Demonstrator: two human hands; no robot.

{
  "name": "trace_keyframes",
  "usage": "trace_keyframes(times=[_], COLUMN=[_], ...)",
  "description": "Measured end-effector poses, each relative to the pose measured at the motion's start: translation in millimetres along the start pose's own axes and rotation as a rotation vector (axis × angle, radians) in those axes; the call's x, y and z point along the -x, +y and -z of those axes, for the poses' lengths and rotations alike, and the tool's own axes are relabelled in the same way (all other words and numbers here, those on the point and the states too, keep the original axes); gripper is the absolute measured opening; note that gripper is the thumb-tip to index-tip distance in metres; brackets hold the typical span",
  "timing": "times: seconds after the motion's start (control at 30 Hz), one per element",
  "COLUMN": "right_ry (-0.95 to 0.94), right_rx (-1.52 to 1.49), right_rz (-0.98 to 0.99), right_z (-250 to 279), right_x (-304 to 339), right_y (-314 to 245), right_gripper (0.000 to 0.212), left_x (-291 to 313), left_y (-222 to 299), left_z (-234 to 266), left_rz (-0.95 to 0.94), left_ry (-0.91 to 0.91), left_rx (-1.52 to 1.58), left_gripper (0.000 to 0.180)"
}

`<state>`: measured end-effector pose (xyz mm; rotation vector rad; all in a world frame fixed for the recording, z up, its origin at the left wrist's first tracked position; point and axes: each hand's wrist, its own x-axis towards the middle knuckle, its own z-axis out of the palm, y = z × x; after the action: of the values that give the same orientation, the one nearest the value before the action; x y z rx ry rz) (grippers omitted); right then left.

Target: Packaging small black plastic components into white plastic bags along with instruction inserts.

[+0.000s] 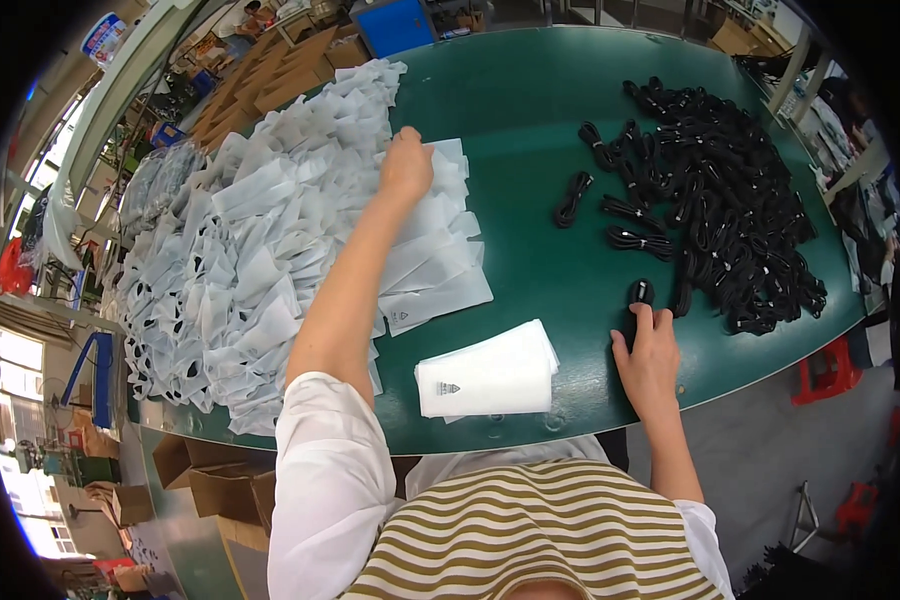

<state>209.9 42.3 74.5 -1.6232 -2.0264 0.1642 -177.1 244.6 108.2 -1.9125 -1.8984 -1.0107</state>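
Heap of pouches [250, 230]: left of the left hand and nearer the body too; whitish, translucent, crumpled and piled over one another, with dark patches showing among many of them. Too many overlap to count.
Left hand [407, 170]: out at the far end of its reach, fingers curled in over the pouches; I cannot tell whether they pinch one.
Flat pouches [435, 270]: just below and right of the left hand, smooth, overlapping like shingles; the nearest bears a small dark triangular mark, its print too small to read. Number unclear.
White stack [500, 365]: between the two hands, nearer the body than either; one stack, slightly fanned, sheets not countable. A triangular mark with small print sits toward its left end.
Right hand [652, 355]: fingers bent down onto one black cable bundle [641, 291], touching it; how tightly they close cannot be told.
Loose bundles [573, 198]: beyond the right hand, four along the heap's left edge, black, coiled lengthwise.
Cable heap [730, 200]: beyond and right of the right hand; glossy black bundles with pale glints, uncountable.
Table [510, 100]: one, green, under both hands.
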Motion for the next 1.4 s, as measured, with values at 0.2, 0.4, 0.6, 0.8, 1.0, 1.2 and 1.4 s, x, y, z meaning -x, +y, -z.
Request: trace_keyframes(times=[0.2, 0.4, 0.6, 0.8, 1.0, 1.2, 1.4], right_ry=[0.074, -0.171, -0.119, -0.037, -0.194, -0.587, -0.304], right_rx=[-0.294, -1.017, -0.811, -0.546, -0.474, -0.973, -1.012], right_rz=[-0.004, -0.265, -0.042, 0.313, 0.372, -0.205, 0.141], right_z=[-36, -54, -51, -39, -32, -42, -40], right_x=[4, 22, 43, 56, 59, 58, 44], right_y=[53, 35, 19, 16, 31, 33, 3], right_gripper=[0.036, 0.040, 0.042, 0.047, 0.043, 0.029, 0.026], left_x=[85, 240, 287, 288, 290, 281, 258], left_y=[72, 144, 157, 158, 165, 170, 167], left_z=[25, 53, 41, 48, 46, 43, 61], left_rz=[-0.195, -0.188, -0.270, -0.022, 0.249, -0.184, -0.164], left_ry=[-0.066, -0.515, -0.435, -0.440, -0.451, -0.353, -0.286], left_rx=[0.339, 0.624, 0.461, 0.639, 0.851, 0.744, 0.634], left_gripper=[0.020, 0.021, 0.017, 0.014, 0.015, 0.015, 0.013])
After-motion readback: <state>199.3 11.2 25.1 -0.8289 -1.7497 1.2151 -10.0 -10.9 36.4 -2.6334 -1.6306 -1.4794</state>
